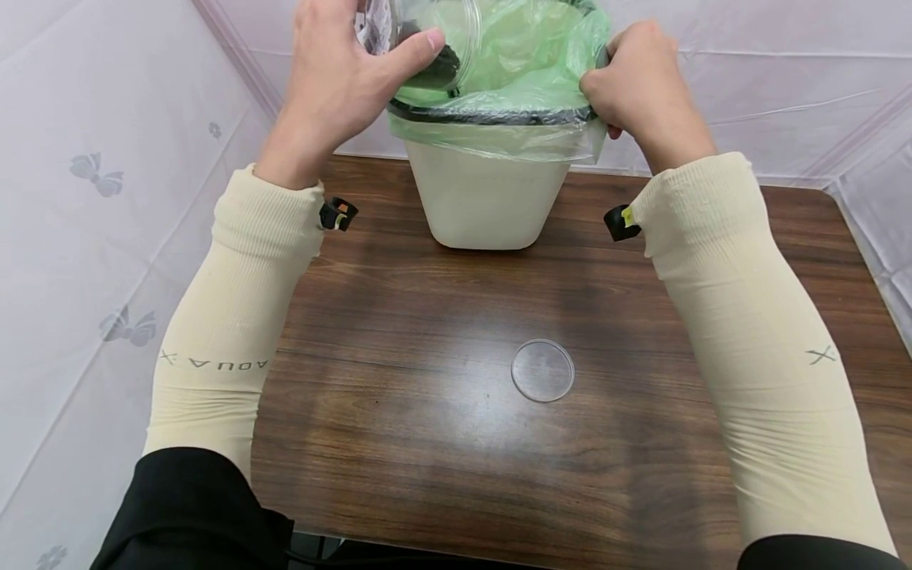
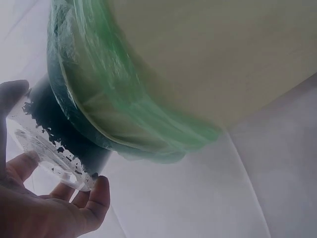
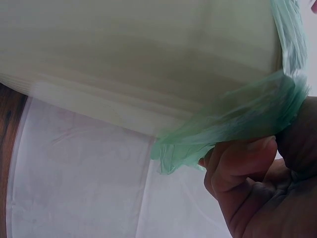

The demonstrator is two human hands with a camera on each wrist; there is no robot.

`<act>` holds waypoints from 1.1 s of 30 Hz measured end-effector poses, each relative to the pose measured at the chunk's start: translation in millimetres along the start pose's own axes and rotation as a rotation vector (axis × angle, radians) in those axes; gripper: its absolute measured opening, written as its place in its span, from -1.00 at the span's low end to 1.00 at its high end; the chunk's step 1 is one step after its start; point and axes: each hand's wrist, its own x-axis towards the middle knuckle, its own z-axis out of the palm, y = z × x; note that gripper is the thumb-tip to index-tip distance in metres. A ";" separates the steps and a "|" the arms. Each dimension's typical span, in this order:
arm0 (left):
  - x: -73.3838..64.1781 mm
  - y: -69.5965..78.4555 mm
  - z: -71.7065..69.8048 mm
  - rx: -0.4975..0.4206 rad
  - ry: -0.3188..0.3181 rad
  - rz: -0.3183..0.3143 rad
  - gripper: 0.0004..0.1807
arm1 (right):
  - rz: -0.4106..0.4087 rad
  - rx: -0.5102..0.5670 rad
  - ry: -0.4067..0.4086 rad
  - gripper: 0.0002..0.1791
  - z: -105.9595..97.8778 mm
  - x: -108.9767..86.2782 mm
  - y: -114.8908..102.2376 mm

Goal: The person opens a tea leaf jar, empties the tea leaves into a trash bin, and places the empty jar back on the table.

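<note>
My left hand [image 1: 331,91] holds a clear plastic jar [image 2: 62,129] tipped on its side at the rim of a cream trash bin [image 1: 492,194]. Dark, crumbly stuff [image 1: 442,70] lies inside the jar, and bits of it cling to the clear wall in the left wrist view. A thin green trash bag [image 1: 527,51] lines the bin and folds over its rim. At the opposite side, my right hand [image 1: 644,83] grips the rim and the bag, thumb and fingers curled round the edge. The bin leans, its mouth towards the back.
A round clear lid [image 1: 543,370] lies flat on the dark wooden table [image 1: 399,443], in front of the bin. Pale patterned sheeting [image 1: 128,198] hangs at the left and along the back. Black wrist cameras sit on both cream sleeves [image 1: 741,317].
</note>
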 end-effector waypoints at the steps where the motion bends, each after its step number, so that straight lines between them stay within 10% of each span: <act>1: 0.1 -0.2 0.3 -0.001 0.002 0.005 -0.47 | 0.001 0.001 -0.003 -0.76 0.0 -0.1 0.0; 33: 4.6 5.2 1.3 0.055 -0.044 -0.073 -0.35 | 0.014 0.021 0.002 -0.78 0.0 -1.7 -2.8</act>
